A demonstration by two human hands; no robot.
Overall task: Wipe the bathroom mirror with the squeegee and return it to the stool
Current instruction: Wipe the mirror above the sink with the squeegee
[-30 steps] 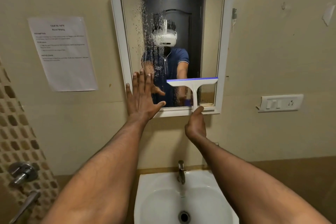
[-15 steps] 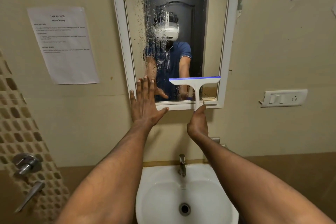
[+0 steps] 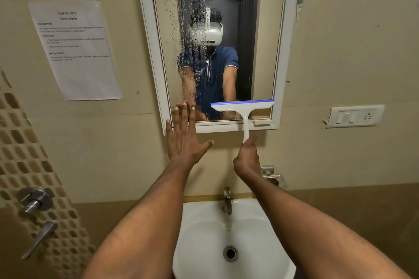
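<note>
A white-framed mirror (image 3: 267, 29) hangs on the beige wall; water droplets cover a vertical band on its left-centre part. The white squeegee (image 3: 243, 106), with a blue rubber edge on top, lies against the mirror's lower right part. My right hand (image 3: 247, 157) holds the bottom of its handle, just below the frame. My left hand (image 3: 184, 136) is flat and spread over the frame's lower left corner, fingertips on the glass. The stool is out of view.
A white sink (image 3: 272, 263) with a tap (image 3: 227, 201) sits directly below my arms. A printed sheet (image 3: 76, 50) is stuck to the wall at left, a switch plate (image 3: 354, 116) at right. Metal shower valves (image 3: 34, 199) stick out at lower left.
The view has tilted down, so mirror and hands sit lower relative to the sink. The squeegee stays near the mirror's bottom edge; my left hand has slid slightly lower on the frame.
</note>
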